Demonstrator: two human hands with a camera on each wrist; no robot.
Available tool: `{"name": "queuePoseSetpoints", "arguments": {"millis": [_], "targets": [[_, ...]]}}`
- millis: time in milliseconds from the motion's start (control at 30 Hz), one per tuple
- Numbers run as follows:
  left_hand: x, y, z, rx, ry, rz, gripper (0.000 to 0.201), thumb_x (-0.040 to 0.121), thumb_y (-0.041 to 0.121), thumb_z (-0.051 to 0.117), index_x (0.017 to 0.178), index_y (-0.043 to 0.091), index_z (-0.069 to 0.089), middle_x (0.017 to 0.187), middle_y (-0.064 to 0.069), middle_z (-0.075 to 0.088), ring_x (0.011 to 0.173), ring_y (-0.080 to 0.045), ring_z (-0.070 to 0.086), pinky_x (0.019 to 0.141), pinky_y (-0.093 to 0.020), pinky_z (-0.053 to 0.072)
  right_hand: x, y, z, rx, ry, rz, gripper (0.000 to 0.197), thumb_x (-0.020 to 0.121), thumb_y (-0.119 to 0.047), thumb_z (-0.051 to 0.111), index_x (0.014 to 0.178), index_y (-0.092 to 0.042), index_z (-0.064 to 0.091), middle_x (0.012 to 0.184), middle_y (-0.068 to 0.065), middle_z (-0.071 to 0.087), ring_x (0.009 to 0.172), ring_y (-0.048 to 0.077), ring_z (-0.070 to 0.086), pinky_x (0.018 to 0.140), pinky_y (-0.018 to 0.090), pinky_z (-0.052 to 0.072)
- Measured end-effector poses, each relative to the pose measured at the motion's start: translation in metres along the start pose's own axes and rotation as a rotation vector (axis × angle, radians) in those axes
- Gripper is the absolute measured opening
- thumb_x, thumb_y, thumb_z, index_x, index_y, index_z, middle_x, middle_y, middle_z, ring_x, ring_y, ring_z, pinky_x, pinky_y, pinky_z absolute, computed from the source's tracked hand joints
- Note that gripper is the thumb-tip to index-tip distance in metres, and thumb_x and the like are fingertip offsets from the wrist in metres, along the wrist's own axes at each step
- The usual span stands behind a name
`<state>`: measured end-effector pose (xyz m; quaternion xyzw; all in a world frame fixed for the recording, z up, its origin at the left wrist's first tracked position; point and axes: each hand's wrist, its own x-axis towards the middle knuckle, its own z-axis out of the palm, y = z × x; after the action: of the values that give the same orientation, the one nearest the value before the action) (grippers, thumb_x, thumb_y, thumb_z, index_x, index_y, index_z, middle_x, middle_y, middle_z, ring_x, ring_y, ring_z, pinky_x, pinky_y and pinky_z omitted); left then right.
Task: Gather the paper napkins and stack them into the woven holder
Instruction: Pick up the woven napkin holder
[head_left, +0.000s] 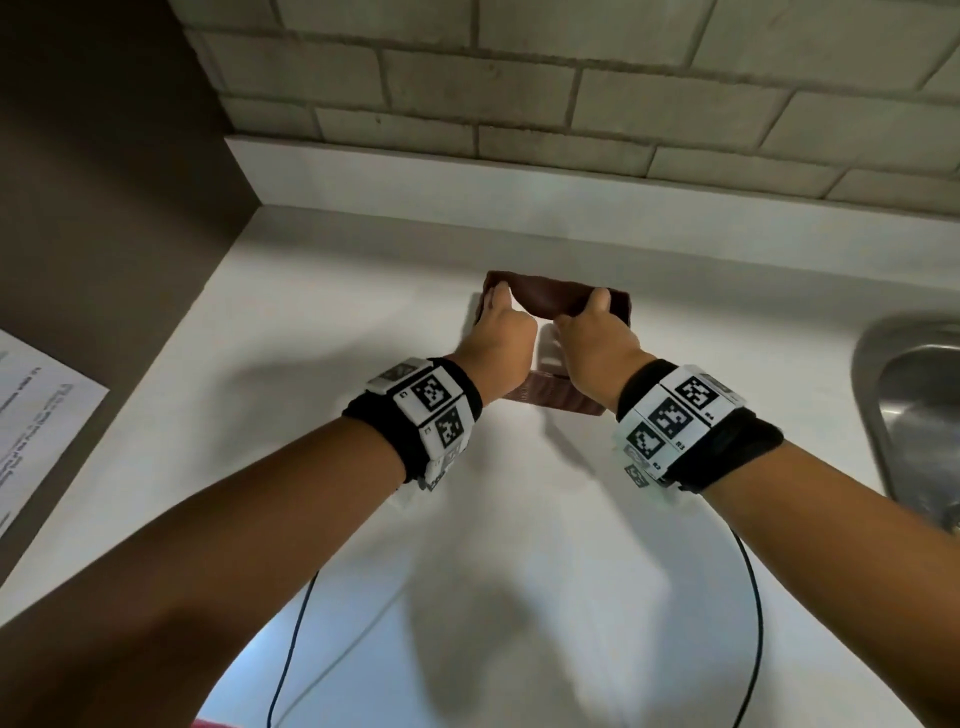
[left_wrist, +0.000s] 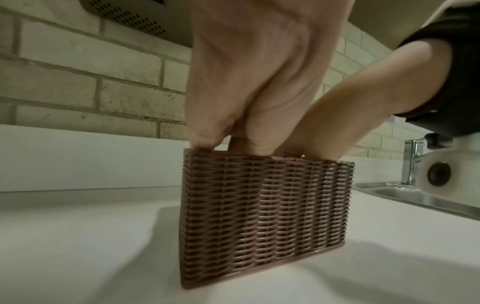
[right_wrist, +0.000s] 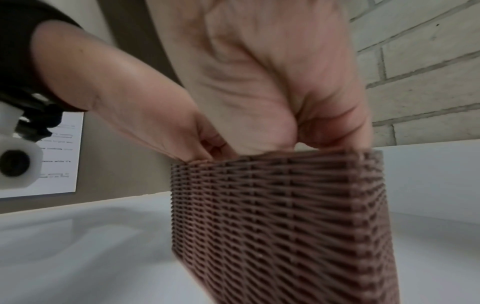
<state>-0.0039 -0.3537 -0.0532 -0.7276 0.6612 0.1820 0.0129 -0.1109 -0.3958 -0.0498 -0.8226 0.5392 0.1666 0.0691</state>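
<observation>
A brown woven holder stands upright on the white counter near the back wall. Both hands reach down into its open top side by side. My left hand is at the holder's left end and my right hand at its right end. A white strip of paper napkins shows between the two hands inside the holder. Each hand seems to pinch an end of that stack. The fingertips are hidden below the rim.
A steel sink with a tap lies to the right. The brick wall rises just behind the holder. A dark side panel with a printed sheet closes the left. Two thin cables hang below the wrists.
</observation>
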Motion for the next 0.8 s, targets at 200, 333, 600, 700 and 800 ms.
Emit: {"name": "queuePoseSetpoints", "arguments": {"millis": [200,333,600,700,800], "targets": [[0.007,0.001,0.002,0.048,0.004,0.063,0.026,0.097,0.0,0.041,0.11,-0.012,0.061,0.138,-0.026,0.049,0.134,-0.037,0.044,0.116,-0.038,0.025,0.006,0.002,0.002,0.105,0.006,0.009,0.039,0.089,-0.002,0.05,0.128,0.003,0.047,0.136,0.025,0.029,0.107,0.033,0.057,0.085,0.033,0.048],[0.006,-0.003,0.002,-0.089,0.059,-0.01,0.027,0.101,0.01,0.041,0.104,-0.004,0.063,0.113,-0.018,0.066,0.113,-0.03,0.058,0.103,-0.03,0.037,0.004,0.006,0.001,0.024,-0.005,-0.011,0.035,0.094,-0.003,0.041,0.128,0.003,0.049,0.136,0.027,0.033,0.111,0.036,0.055,0.084,0.035,0.046],[-0.018,-0.01,-0.016,-0.367,0.171,-0.008,0.03,0.098,0.017,0.05,0.111,-0.006,0.066,0.109,-0.019,0.069,0.105,-0.032,0.063,0.084,-0.027,0.041,-0.019,0.02,-0.027,0.164,0.087,-0.091,0.04,0.089,-0.024,0.061,0.125,-0.008,0.057,0.123,0.022,0.044,0.097,0.041,0.056,0.084,0.038,0.046],[-0.071,-0.022,-0.024,-0.496,0.352,0.002,0.035,0.098,0.016,0.053,0.127,0.002,0.064,0.121,-0.016,0.069,0.114,-0.027,0.062,0.085,-0.011,0.034,-0.049,0.026,-0.042,0.225,0.21,-0.159,0.049,0.09,-0.037,0.058,0.135,-0.018,0.051,0.124,0.024,0.047,0.107,0.045,0.055,0.091,0.043,0.044],[-0.142,-0.041,-0.016,-0.613,0.345,-0.078,0.035,0.099,0.021,0.052,0.131,0.012,0.062,0.129,-0.007,0.067,0.119,-0.018,0.061,0.095,-0.013,0.04,-0.082,0.015,-0.041,0.302,0.282,-0.296,0.055,0.091,-0.043,0.055,0.139,-0.019,0.046,0.129,0.024,0.049,0.114,0.043,0.054,0.097,0.046,0.041]]}}
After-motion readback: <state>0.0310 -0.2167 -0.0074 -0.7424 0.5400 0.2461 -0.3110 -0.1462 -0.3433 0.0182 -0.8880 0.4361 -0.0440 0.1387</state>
